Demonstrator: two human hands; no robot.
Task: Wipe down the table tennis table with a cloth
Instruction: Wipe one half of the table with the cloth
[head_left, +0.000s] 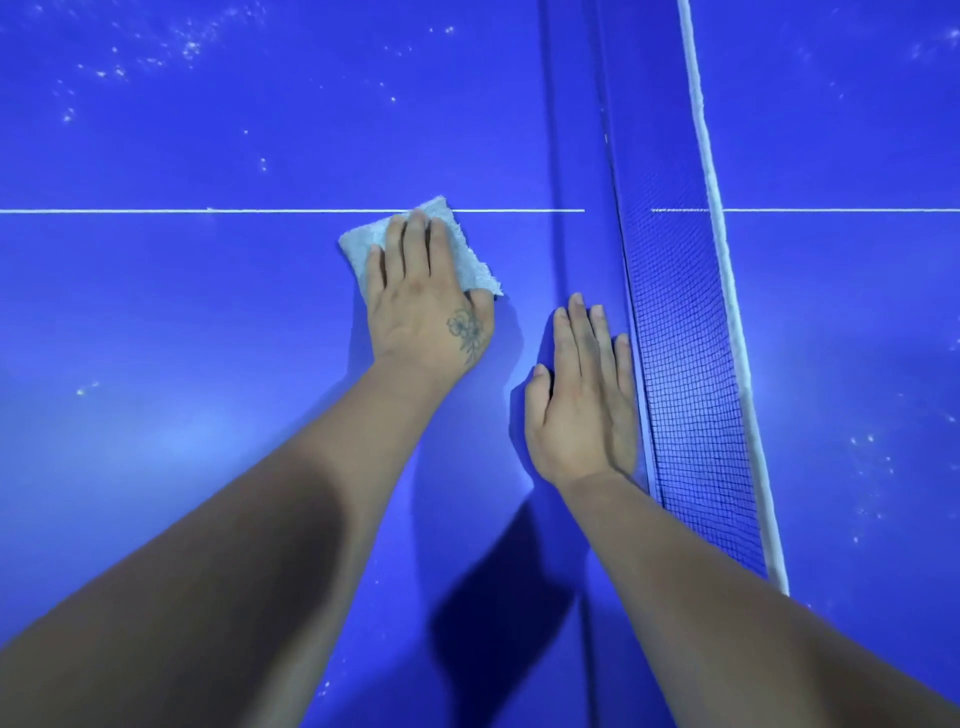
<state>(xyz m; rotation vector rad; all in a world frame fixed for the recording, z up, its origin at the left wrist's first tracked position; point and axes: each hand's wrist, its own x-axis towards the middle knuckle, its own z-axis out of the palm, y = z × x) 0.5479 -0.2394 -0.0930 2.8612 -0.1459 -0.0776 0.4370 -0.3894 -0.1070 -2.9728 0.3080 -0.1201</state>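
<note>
I start with the biggest thing, the blue bench (182, 467), which fills almost the whole view. It is the table tennis table, and I use its net (685, 364) as my landmark. The net runs from the far side toward me, with a white band along its top edge. A thin white line (208, 210) crosses the bench at a right angle to the net and goes on at the other side of it. Many pale specks, I think dust, lie on the bench far from me on the left of the net, and some more on the right of the net, so I judge that these parts are not yet wiped.

Next, the two bare arms reach forward, both on the left side of the net. The right hand (582, 410) lies flat on the bench, its outer edge just beside the foot of the net, fingers straight and holding nothing. I think it is there to support the body while the person leans over.

The left hand (426, 306), with a small flower tattoo on its back, is further from the net. Its grip is not closed: the straight fingers press down on the cloth (363, 247). The cloth, white and folded, lies on the bench near the net, touching the white line. A flat hand gives even pressure for wiping.

I can read no brand, label or writing anywhere.
</note>
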